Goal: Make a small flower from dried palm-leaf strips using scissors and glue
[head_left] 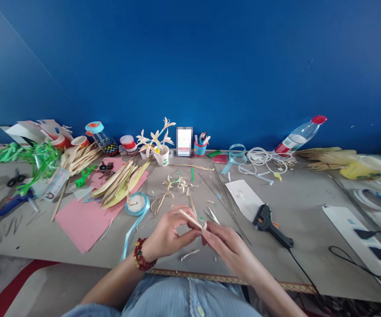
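Just above the table's front edge, my left hand, with a red bead bracelet at its wrist, is closed around a pale narrow husk strip. Fingers of my right hand pinch the strip's near end, where a small flap shows between the fingertips. Part of the strip is hidden by my fingers. Beyond my hands lie several husk flowers and thin husk scraps. A roll of light blue ribbon rests left of my left hand, its tail trailing toward me.
A black glue gun lies right, beside white paper and thin wires. Dried husks cover pink paper at left. Behind stand a cup of husk flowers, a pen holder and a bottle. A power strip is far right.
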Demonstrator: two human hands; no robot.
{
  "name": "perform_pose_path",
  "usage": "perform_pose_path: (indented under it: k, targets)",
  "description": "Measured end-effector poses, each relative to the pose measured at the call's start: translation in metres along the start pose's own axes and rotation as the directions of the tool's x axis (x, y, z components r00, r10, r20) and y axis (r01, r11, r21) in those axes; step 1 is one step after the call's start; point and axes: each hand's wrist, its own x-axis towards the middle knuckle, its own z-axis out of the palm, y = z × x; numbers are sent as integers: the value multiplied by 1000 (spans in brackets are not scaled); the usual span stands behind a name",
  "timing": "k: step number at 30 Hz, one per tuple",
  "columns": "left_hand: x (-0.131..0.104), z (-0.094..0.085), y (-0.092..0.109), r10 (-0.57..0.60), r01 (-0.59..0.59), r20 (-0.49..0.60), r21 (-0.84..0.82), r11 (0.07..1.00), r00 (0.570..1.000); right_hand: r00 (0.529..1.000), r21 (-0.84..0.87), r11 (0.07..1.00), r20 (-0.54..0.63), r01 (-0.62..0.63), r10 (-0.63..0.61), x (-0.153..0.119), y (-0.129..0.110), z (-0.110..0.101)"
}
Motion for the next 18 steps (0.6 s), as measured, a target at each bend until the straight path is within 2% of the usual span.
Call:
perform_pose_path:
  k: [4,8,14,16,18]
  targets:
    - [1,-3,3,33,-35,28,61,998,999,1000,16,1000,19,-6,5,2,1,0]
    - [0,-5,3,79,-84,64,82,993,995,990,248,965,128,-87,56,2,2,4]
    - [-4,-7,3,117,-122,77,60,991,990,941,585,753,309,-302,137,-2,4,1]
    - [-4,-9,1,85,-90,76,61,994,994,944,673,670,297,-313,143,-5,6,-8]
    - [-4,-11,0,37,-39,61,32,999,997,969,727,641,184,-247,165,-7,8,-18]
